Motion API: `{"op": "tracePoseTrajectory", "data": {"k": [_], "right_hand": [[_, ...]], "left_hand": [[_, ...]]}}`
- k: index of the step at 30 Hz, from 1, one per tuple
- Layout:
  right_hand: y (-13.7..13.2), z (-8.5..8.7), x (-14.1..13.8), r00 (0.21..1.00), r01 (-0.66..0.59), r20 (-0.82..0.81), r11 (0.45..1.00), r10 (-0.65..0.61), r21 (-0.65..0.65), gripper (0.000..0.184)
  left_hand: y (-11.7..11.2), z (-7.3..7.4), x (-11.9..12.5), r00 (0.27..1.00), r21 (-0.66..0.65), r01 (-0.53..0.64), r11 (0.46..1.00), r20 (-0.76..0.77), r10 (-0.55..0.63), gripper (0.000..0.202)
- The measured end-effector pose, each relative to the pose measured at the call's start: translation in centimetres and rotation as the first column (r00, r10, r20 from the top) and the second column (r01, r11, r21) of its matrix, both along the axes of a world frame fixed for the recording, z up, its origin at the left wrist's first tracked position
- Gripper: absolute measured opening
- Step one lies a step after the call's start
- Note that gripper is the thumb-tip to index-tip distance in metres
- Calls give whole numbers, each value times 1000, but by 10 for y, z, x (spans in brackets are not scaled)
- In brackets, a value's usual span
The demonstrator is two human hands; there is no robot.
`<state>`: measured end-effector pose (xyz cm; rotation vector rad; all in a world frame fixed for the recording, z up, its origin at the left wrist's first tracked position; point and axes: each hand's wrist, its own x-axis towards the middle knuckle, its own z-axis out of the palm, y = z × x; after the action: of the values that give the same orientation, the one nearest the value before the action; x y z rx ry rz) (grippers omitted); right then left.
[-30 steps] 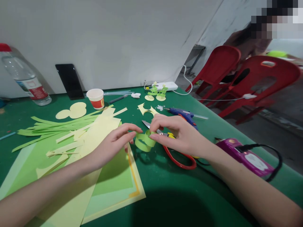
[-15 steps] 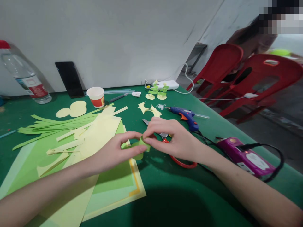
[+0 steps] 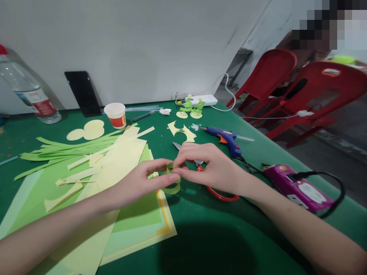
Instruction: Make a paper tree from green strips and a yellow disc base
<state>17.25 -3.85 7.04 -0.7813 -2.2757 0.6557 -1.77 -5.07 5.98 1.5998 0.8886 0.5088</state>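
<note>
Both hands meet above the green table (image 3: pixel 206 236) and pinch one curled strip of light green paper (image 3: pixel 172 188). My left hand (image 3: pixel 143 181) grips its left side between thumb and forefinger. My right hand (image 3: pixel 205 166) pinches the same strip from the right, fingertips touching the left ones. The strip forms a small loop that hangs below the fingers. Red-handled scissors (image 3: pixel 215 192) lie on the table just under my right hand. Sheets of yellow and green paper (image 3: pixel 137 225) lie under my left forearm.
A blue glue gun (image 3: pixel 226 138), a purple device with a black cable (image 3: pixel 298 189), a paper cup (image 3: pixel 116 114), a water bottle (image 3: pixel 28 95), a black phone (image 3: pixel 83 93), cut green strips (image 3: pixel 65 151), yellow discs (image 3: pixel 86 131) and small paper figures (image 3: pixel 190 109) sit around. Red chairs (image 3: pixel 309 91) and another person stand at right.
The hands drew together and left; the wide open paper curl has been rolled into a tighter, smaller loop pinched between both sets of fingertips.
</note>
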Motion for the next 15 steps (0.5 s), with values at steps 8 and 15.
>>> {"op": "tracePoseTrajectory", "data": {"k": [8,15], "right_hand": [[-1,10,4,999,13,35,992,-8,-126,15],[1,16,8,997,47,59,991,-39,-128,17]], "left_hand": [[0,2,3,994,-85,42,996,104,-33,31],[-1,1,4,992,-150,28,988,124,-9,24]]}}
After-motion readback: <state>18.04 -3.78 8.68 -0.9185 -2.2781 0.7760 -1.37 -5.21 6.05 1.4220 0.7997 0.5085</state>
